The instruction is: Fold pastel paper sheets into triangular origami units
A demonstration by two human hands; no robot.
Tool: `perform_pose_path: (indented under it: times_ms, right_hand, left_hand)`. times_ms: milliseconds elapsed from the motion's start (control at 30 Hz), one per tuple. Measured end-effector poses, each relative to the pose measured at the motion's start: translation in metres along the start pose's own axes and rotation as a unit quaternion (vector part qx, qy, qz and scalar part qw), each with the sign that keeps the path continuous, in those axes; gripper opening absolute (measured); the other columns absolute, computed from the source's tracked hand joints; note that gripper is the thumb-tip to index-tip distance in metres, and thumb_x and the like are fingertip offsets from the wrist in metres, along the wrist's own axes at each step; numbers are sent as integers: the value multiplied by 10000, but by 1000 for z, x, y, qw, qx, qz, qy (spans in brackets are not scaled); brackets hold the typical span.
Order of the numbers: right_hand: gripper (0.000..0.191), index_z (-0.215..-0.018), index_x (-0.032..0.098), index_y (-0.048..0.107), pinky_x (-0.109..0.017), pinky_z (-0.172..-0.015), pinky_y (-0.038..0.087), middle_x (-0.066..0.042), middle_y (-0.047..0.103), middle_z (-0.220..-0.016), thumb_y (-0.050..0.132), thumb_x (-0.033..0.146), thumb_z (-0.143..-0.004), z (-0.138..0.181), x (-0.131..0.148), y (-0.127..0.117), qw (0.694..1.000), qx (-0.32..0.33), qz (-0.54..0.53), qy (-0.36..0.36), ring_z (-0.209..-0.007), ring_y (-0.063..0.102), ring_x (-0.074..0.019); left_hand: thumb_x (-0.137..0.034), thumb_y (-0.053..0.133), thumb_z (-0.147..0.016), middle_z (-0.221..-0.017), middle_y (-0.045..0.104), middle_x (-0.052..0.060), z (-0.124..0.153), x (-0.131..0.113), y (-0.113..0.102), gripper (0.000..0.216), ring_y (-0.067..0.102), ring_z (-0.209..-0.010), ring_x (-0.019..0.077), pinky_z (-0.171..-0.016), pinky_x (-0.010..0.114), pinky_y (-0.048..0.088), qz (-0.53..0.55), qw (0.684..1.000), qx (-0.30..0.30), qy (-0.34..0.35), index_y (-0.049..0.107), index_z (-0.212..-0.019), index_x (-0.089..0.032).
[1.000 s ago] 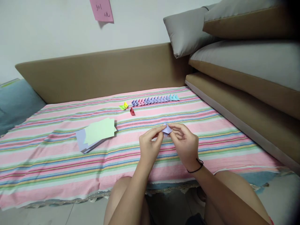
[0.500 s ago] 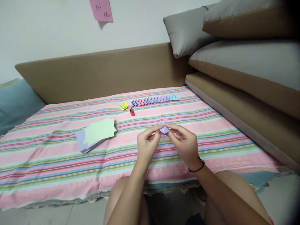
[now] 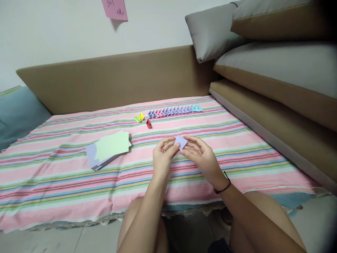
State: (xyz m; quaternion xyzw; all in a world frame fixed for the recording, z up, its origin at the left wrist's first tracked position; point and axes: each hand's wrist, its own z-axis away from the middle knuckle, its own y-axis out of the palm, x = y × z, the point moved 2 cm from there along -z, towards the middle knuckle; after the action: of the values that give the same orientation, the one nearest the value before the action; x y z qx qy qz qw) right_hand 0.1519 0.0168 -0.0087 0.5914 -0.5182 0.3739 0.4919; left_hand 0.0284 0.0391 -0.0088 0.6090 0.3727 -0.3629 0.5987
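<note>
A small folded piece of lavender paper is raised a little above the striped cloth, its flat diamond-shaped face towards me. My left hand pinches it, thumb pressed on the face and fingers behind. At its right edge, my right hand has thumb and forefinger apart, with fingertips close to the paper's corners; whether they touch it is hard to tell. Beyond the hands lies a row of small folded paper pieces in blue, pink, lavender and turquoise. Near its left end are a red folded piece and yellow-green folded pieces.
A stack of paper sheets, pale green over lavender, lies to the left on the striped cloth. Behind stands a brown backrest. Large cushions are piled at the right, and a blue cushion is at the left.
The folded paper has turned from a peaked shape between both hands' fingertips to a flat diamond under my left thumb. My right thumb and forefinger have spread apart.
</note>
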Motion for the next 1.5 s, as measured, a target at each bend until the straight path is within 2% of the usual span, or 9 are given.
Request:
perform_pose_path:
  times_ms: [133, 233, 333, 433, 600, 867, 1167, 1400, 1500]
  right_hand:
    - [396, -1030, 197, 567, -378, -893, 519, -74, 672, -1026, 741, 278, -684, 1, -7, 2, 1000, -18, 13, -15, -972, 638, -204]
    - [401, -1016, 183, 591, -382, -893, 521, -73, 675, -994, 758, 281, -665, 0, -8, -2, 999, -36, 21, -14, -946, 643, -206]
    - [408, -1021, 168, 632, -386, -888, 527, -80, 668, -1010, 762, 292, -655, -2, -5, -7, 999, -34, 32, -4, -927, 646, -207]
    - [384, -1017, 183, 667, -378, -882, 537, -75, 648, -1081, 756, 293, -659, -3, -2, -10, 1000, -3, 26, 1, -932, 647, -203]
    - [390, -1049, 204, 656, -390, -870, 539, -54, 694, -959, 741, 307, -683, -2, -4, -11, 999, 9, 3, 43, -943, 649, -212]
    - [281, -887, 170, 670, -386, -828, 542, -56, 699, -856, 714, 380, -705, 0, -1, -8, 999, -23, 28, 14, -858, 664, -215]
    - [296, -780, 165, 644, -329, -678, 558, -40, 675, -735, 738, 419, -661, 1, -2, -7, 999, -35, 32, 22, -726, 655, -188]
    - [297, -763, 164, 635, -329, -700, 554, -33, 661, -734, 686, 451, -708, -2, 0, -9, 999, -6, 46, 28, -718, 646, -171]
    - [295, -707, 169, 619, -313, -669, 548, -15, 636, -660, 679, 458, -709, -2, 2, -10, 998, -20, 62, 27, -665, 634, -160]
  left_hand:
    - [-213, 784, -584, -932, 699, 54, 2, 3, 5, 487, 659, -825, 157, -721, 256, 506, 12, 1000, 21, -3, 607, -1037, -186]
    - [-237, 745, -648, -909, 680, 36, 0, 0, 3, 478, 644, -831, 135, -736, 232, 496, -21, 999, 41, 11, 611, -1105, -194]
    - [-263, 716, -693, -852, 674, 13, -2, -7, -1, 453, 636, -807, 117, -757, 235, 493, -72, 995, 71, 23, 610, -1131, -210]
    - [-237, 747, -655, -878, 698, 35, -3, -11, -3, 394, 645, -814, 140, -772, 262, 503, -119, 988, 95, 39, 655, -1034, -183]
    - [-250, 773, -616, -816, 725, 60, -3, -7, -4, 297, 664, -757, 162, -752, 292, 525, -118, 991, 60, 17, 704, -886, -148]
    - [-254, 810, -556, -755, 731, 59, -1, 3, -2, 328, 669, -683, 148, -703, 273, 534, -49, 998, 8, -26, 726, -851, -140]
    - [-222, 794, -588, -759, 731, 42, 2, -1, 2, 238, 666, -704, 138, -686, 250, 525, -94, 994, 8, 51, 723, -806, -159]
    - [-244, 785, -598, -800, 735, 59, 1, 1, 0, 248, 668, -708, 163, -690, 286, 529, -118, 991, 9, 67, 723, -819, -152]
    - [-244, 780, -606, -820, 737, 61, 2, 2, 1, 251, 669, -711, 166, -686, 286, 529, -129, 989, 10, 74, 726, -834, -154]
